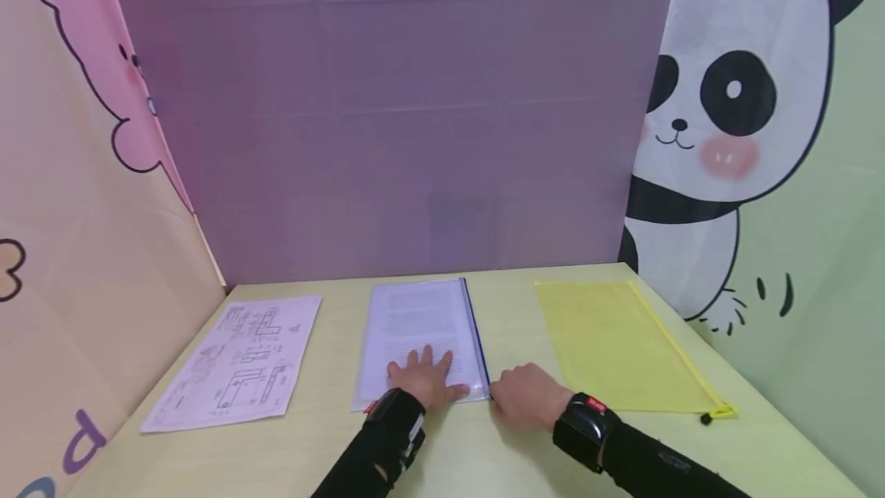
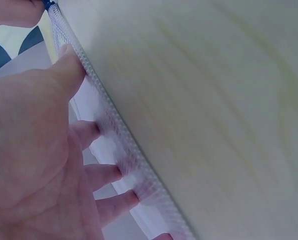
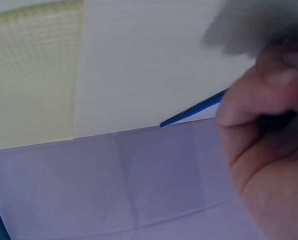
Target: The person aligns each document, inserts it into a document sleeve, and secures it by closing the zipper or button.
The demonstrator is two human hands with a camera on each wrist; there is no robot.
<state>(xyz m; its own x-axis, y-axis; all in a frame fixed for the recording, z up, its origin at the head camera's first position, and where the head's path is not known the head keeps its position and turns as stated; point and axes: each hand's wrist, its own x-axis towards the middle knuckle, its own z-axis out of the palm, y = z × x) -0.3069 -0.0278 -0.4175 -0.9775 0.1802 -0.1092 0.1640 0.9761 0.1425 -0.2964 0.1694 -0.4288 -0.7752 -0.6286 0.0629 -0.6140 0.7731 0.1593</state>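
A clear mesh zip pouch [image 1: 360,394] lies flat on the table, with a printed sheet [image 1: 418,321] showing through it. Along its right side runs a dark blue zipper [image 1: 475,329]. My left hand [image 1: 425,383] rests on the pouch's lower part, fingers spread and thumb toward the lower right corner. At that corner, my right hand [image 1: 528,396] pinches the near end of the zipper, its fingers curled. The zipper pull is hidden by the fingers. In the right wrist view the blue zipper [image 3: 193,110] stretches away from the curled right hand [image 3: 268,135].
To the right lies a yellow mesh zip pouch [image 1: 608,344] with a black pull [image 1: 705,419] at its near corner. A sheet with technical drawings [image 1: 238,363] lies at the left. A purple panel [image 1: 415,114] stands along the table's [image 1: 332,444] far edge.
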